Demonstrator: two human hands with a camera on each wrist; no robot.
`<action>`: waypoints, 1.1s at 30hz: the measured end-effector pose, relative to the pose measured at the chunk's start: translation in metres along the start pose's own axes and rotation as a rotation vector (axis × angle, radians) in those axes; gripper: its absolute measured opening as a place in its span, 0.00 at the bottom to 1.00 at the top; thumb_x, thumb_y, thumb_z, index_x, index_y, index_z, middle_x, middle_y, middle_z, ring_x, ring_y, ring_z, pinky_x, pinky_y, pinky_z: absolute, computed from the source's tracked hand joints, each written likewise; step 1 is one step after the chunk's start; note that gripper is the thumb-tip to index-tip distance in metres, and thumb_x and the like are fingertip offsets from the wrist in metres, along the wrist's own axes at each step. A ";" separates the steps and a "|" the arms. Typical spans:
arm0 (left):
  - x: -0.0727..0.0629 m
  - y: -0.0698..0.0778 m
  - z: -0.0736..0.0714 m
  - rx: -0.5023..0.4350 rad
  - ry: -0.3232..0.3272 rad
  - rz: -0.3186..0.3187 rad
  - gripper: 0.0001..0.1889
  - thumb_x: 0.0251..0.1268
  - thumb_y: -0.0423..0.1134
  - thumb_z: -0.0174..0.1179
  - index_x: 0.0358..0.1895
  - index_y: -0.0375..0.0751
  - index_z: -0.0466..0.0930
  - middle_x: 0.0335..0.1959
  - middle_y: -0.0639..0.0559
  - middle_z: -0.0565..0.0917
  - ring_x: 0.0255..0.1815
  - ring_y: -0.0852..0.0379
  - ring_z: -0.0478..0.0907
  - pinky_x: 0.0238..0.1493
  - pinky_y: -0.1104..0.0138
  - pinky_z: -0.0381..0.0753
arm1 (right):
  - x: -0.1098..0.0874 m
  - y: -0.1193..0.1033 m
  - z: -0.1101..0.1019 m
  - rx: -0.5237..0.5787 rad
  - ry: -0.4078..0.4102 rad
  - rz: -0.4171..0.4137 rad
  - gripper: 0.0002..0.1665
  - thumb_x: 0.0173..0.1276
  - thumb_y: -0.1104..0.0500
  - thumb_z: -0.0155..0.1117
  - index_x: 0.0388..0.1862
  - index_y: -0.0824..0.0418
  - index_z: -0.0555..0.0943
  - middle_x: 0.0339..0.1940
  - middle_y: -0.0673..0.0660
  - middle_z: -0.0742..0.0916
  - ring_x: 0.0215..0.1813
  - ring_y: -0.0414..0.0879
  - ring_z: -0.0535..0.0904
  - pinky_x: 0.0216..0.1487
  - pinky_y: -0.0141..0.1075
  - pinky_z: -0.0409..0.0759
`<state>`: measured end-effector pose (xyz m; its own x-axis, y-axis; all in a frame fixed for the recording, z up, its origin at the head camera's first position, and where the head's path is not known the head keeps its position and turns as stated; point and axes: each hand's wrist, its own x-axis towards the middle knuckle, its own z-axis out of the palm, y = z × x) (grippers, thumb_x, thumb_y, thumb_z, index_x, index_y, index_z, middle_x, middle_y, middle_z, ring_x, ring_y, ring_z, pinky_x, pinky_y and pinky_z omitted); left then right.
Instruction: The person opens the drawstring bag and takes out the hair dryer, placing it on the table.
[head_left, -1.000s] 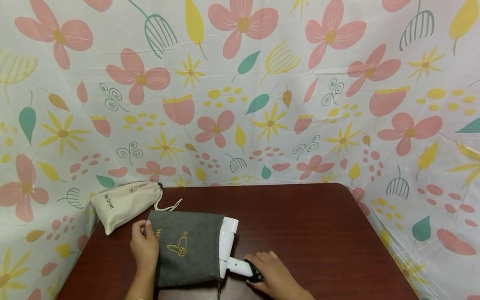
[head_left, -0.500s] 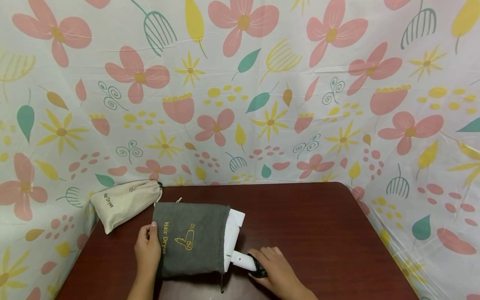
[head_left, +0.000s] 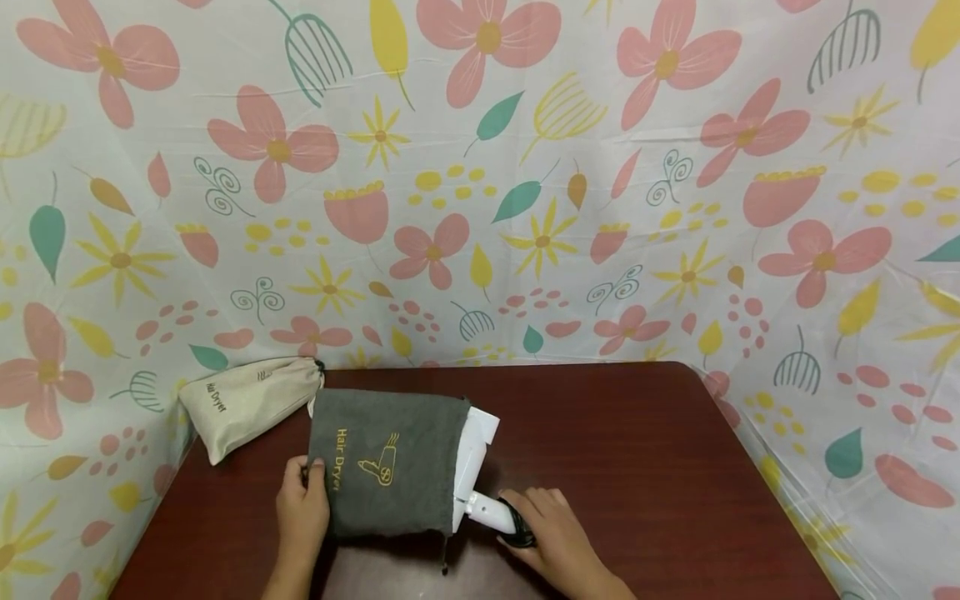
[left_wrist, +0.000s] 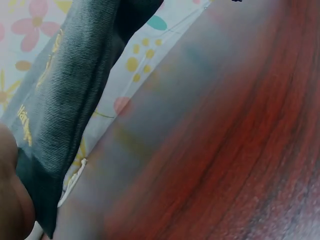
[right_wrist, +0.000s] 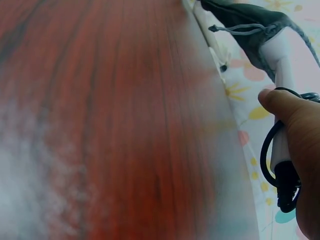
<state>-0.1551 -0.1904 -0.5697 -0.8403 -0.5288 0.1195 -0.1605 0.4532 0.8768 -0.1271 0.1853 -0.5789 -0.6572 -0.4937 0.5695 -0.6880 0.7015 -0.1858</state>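
With our left hand point(head_left: 303, 500) we are pinching the closed end of the bag point(head_left: 393, 467); with our right hand point(head_left: 555, 533) we are gripping the dryer point(head_left: 471, 458) by its handle, where the cord point(head_left: 521, 532) is looping round. We are holding both over the worktop point(head_left: 637, 450), the dryer sitting partly inside the bag, its handle sticking out. The pouch point(head_left: 251, 404) is lying at the far left corner.
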 end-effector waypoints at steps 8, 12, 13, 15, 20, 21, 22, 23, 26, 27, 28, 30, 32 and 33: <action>-0.003 0.006 -0.002 -0.022 0.072 0.080 0.17 0.82 0.48 0.45 0.54 0.38 0.73 0.43 0.38 0.84 0.41 0.50 0.76 0.40 0.68 0.69 | 0.001 0.002 0.000 0.009 0.039 -0.031 0.34 0.63 0.41 0.74 0.64 0.53 0.78 0.39 0.43 0.82 0.38 0.37 0.76 0.49 0.35 0.69; -0.003 0.010 -0.006 -0.047 0.117 0.097 0.17 0.81 0.48 0.46 0.54 0.38 0.75 0.44 0.40 0.85 0.38 0.64 0.73 0.39 0.76 0.66 | 0.000 0.002 0.000 0.009 0.040 -0.032 0.34 0.63 0.41 0.73 0.64 0.52 0.78 0.39 0.43 0.82 0.38 0.37 0.76 0.49 0.35 0.69; -0.003 0.011 -0.007 -0.054 0.126 0.100 0.17 0.81 0.48 0.47 0.54 0.38 0.75 0.44 0.41 0.85 0.37 0.67 0.72 0.39 0.77 0.66 | 0.000 0.002 0.000 0.009 0.042 -0.034 0.34 0.63 0.41 0.73 0.64 0.52 0.78 0.39 0.43 0.82 0.38 0.37 0.76 0.49 0.35 0.69; -0.002 0.013 -0.008 -0.059 0.134 0.109 0.17 0.81 0.48 0.47 0.53 0.38 0.75 0.43 0.42 0.85 0.36 0.71 0.71 0.38 0.77 0.66 | 0.000 0.002 0.000 0.007 0.044 -0.037 0.34 0.62 0.41 0.74 0.64 0.53 0.78 0.38 0.43 0.82 0.38 0.37 0.76 0.49 0.35 0.69; 0.001 0.016 -0.010 -0.083 0.164 0.133 0.16 0.81 0.48 0.49 0.54 0.38 0.76 0.42 0.43 0.84 0.35 0.74 0.70 0.38 0.77 0.67 | 0.001 0.002 -0.001 0.006 0.046 -0.037 0.36 0.58 0.44 0.78 0.64 0.53 0.78 0.38 0.43 0.82 0.37 0.37 0.75 0.50 0.34 0.68; 0.001 0.017 -0.011 -0.089 0.175 0.139 0.16 0.80 0.48 0.50 0.53 0.38 0.77 0.41 0.43 0.85 0.35 0.74 0.70 0.38 0.78 0.67 | 0.001 0.002 -0.001 0.006 0.046 -0.038 0.36 0.57 0.45 0.78 0.63 0.54 0.79 0.38 0.43 0.82 0.37 0.38 0.75 0.50 0.34 0.68; 0.002 0.018 -0.011 -0.097 0.184 0.146 0.16 0.80 0.47 0.50 0.53 0.37 0.77 0.41 0.43 0.85 0.35 0.75 0.70 0.38 0.78 0.67 | 0.001 0.002 -0.001 0.006 0.046 -0.038 0.37 0.57 0.45 0.79 0.63 0.54 0.79 0.38 0.43 0.82 0.37 0.38 0.75 0.50 0.34 0.68; 0.002 0.019 -0.012 -0.102 0.191 0.153 0.16 0.80 0.47 0.51 0.53 0.37 0.78 0.41 0.42 0.85 0.35 0.76 0.70 0.38 0.78 0.66 | 0.002 0.003 -0.002 0.003 0.046 -0.039 0.37 0.57 0.45 0.79 0.63 0.54 0.79 0.37 0.43 0.82 0.37 0.38 0.75 0.50 0.34 0.68; 0.003 0.021 -0.014 -0.112 0.202 0.172 0.16 0.80 0.46 0.51 0.53 0.35 0.78 0.41 0.41 0.85 0.35 0.77 0.70 0.38 0.78 0.66 | 0.002 0.002 -0.002 0.006 0.048 -0.042 0.35 0.59 0.44 0.77 0.63 0.54 0.79 0.37 0.43 0.81 0.36 0.38 0.74 0.50 0.34 0.68; 0.004 0.022 -0.015 -0.111 0.204 0.176 0.16 0.80 0.45 0.52 0.53 0.35 0.78 0.41 0.41 0.85 0.34 0.77 0.70 0.37 0.79 0.67 | 0.002 0.002 -0.002 0.006 0.048 -0.043 0.35 0.60 0.43 0.77 0.63 0.54 0.79 0.37 0.43 0.81 0.36 0.38 0.74 0.50 0.34 0.68; 0.004 0.023 -0.015 -0.113 0.206 0.180 0.16 0.80 0.45 0.52 0.53 0.35 0.78 0.41 0.41 0.85 0.34 0.77 0.70 0.37 0.79 0.67 | 0.002 0.002 -0.003 0.006 0.048 -0.043 0.34 0.61 0.43 0.76 0.63 0.54 0.79 0.36 0.43 0.81 0.36 0.38 0.74 0.50 0.34 0.68; 0.005 0.024 -0.016 -0.113 0.216 0.185 0.16 0.79 0.45 0.52 0.53 0.35 0.79 0.40 0.42 0.85 0.34 0.77 0.70 0.37 0.79 0.67 | 0.003 0.002 -0.003 0.010 0.046 -0.044 0.34 0.62 0.42 0.75 0.63 0.54 0.79 0.36 0.43 0.81 0.36 0.37 0.74 0.50 0.34 0.68; 0.006 0.025 -0.017 -0.109 0.230 0.188 0.15 0.79 0.45 0.53 0.52 0.36 0.79 0.38 0.47 0.84 0.34 0.77 0.71 0.37 0.79 0.67 | 0.003 0.002 -0.003 0.012 0.044 -0.045 0.33 0.63 0.42 0.74 0.63 0.54 0.79 0.36 0.43 0.81 0.36 0.38 0.74 0.50 0.34 0.68; 0.006 0.026 -0.017 -0.112 0.238 0.190 0.15 0.79 0.44 0.54 0.52 0.36 0.80 0.37 0.50 0.84 0.33 0.77 0.71 0.37 0.79 0.67 | 0.003 0.002 -0.003 0.012 0.042 -0.046 0.33 0.63 0.42 0.74 0.63 0.54 0.79 0.37 0.43 0.81 0.36 0.38 0.74 0.50 0.34 0.68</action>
<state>-0.1557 -0.1942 -0.5381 -0.7030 -0.6011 0.3801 0.0571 0.4851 0.8726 -0.1297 0.1873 -0.5749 -0.6118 -0.5026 0.6108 -0.7207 0.6725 -0.1685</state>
